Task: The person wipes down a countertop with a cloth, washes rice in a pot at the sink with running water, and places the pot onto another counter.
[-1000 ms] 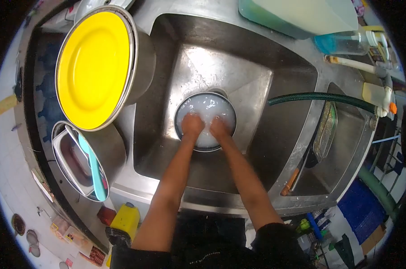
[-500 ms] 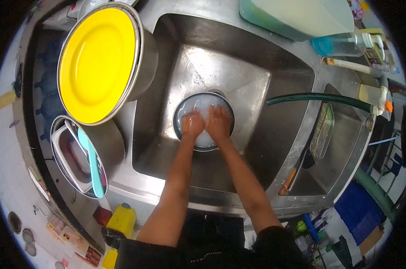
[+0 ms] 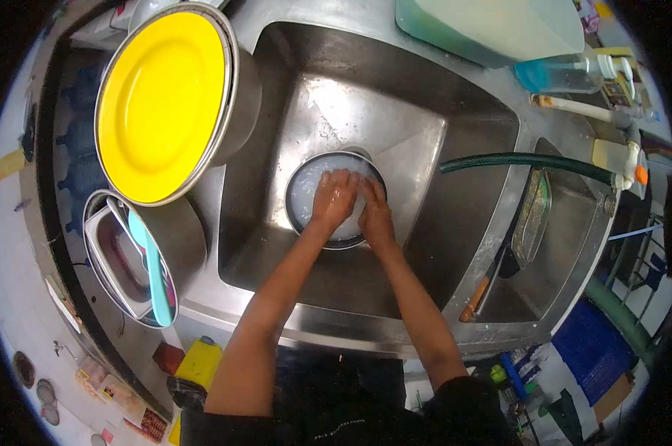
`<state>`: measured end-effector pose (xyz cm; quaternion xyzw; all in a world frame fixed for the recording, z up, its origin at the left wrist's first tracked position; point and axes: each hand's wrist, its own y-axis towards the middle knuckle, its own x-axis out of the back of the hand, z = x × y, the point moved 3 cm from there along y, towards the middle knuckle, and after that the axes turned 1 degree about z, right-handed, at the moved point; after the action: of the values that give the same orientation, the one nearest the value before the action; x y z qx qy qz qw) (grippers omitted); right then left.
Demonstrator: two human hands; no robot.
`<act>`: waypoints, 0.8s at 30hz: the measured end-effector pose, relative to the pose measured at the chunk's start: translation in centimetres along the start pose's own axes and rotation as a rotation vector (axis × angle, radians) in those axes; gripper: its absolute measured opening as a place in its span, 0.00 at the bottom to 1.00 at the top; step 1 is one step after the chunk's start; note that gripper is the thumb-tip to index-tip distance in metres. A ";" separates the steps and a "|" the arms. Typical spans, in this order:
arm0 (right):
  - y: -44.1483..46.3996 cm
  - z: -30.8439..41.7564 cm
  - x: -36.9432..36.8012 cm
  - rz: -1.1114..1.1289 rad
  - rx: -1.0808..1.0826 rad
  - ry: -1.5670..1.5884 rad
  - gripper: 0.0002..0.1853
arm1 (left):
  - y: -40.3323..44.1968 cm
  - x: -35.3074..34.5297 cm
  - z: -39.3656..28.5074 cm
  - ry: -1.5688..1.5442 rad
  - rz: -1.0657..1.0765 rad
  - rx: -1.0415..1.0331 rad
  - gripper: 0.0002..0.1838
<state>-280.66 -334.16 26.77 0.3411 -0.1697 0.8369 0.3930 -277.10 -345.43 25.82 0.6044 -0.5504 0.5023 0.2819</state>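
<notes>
In bowl [image 3: 290, 212], left hand [image 3: 335, 199] and right hand [image 3: 376, 217] shifted rightward.

Left hand [image 3: 334, 199] and right hand [image 3: 375, 217] close together, fingers forward, both bare forearms angled inward.

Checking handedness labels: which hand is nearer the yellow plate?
Left. The left hand is at the round container of cloudy liquid, on the side toward the yellow plate; the right hand is beside it, farther from the plate.
</notes>
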 end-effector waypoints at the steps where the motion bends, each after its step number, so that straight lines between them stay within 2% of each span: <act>1: 0.3 -0.3 0.3 -0.004 0.003 0.001 0.13 | 0.3 -0.6 0.5 -0.115 0.055 0.019 0.17; 2: 0.5 -0.7 0.5 0.001 -0.021 0.049 0.10 | 0.3 -1.3 0.9 -0.232 0.114 0.040 0.13; 4: 0.8 -0.5 1.3 0.005 -0.046 0.093 0.08 | 0.3 -1.5 1.6 -0.255 0.120 0.089 0.13; 6: 1.2 0.3 2.8 0.237 -0.468 0.101 0.14 | 0.1 0.3 1.8 -0.280 0.131 0.138 0.14; 7: 1.5 0.8 3.5 0.236 -0.468 0.099 0.14 | 0.0 2.2 2.0 -0.273 0.107 0.175 0.17; 8: 1.5 1.1 4.1 0.249 -0.559 0.035 0.16 | -0.2 3.3 2.3 -0.267 0.082 0.214 0.20; 9: 1.3 1.0 4.5 0.262 -0.652 -0.031 0.19 | -0.3 2.6 3.2 -0.250 -0.137 0.232 0.24; 10: 0.9 0.6 4.4 0.262 -0.651 -0.033 0.19 | 0.2 3.0 4.1 -0.252 -0.138 0.232 0.24; 12: -0.4 -0.6 4.1 0.134 -0.489 -0.221 0.22 | 0.4 4.9 6.1 -0.222 -0.481 0.298 0.26; 13: -1.0 -1.4 3.8 0.132 -0.486 -0.223 0.22 | 0.3 5.0 6.8 -0.224 -0.484 0.298 0.26; 15: -2.7 -3.8 2.7 0.231 -0.576 -0.201 0.14 | -0.5 3.7 9.0 -0.353 -0.105 0.706 0.30; 16: -3.9 -6.1 1.3 0.231 -0.575 -0.203 0.14 | -0.9 3.7 9.4 -0.355 -0.105 0.705 0.30; 18: -5.5 -9.1 -1.2 0.277 -0.593 0.116 0.14 | -2.0 3.0 10.0 -0.385 -0.001 0.827 0.34; 19: -5.7 -9.2 -1.5 0.292 -0.601 0.221 0.15 | -2.1 2.8 10.1 -0.387 0.001 0.827 0.34; 21: -3.8 -5.6 0.5 0.317 -0.742 0.235 0.19 | -2.0 2.6 10.4 -0.457 -0.037 0.758 0.36; 24: -2.4 -2.7 2.1 0.276 -0.850 0.332 0.19 | -1.8 1.0 11.8 -0.446 -0.005 0.737 0.37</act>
<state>-280.94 -330.00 26.39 -0.0141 -0.4756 0.7810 0.4046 -272.03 -355.95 23.11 0.7597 -0.3803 0.5217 -0.0774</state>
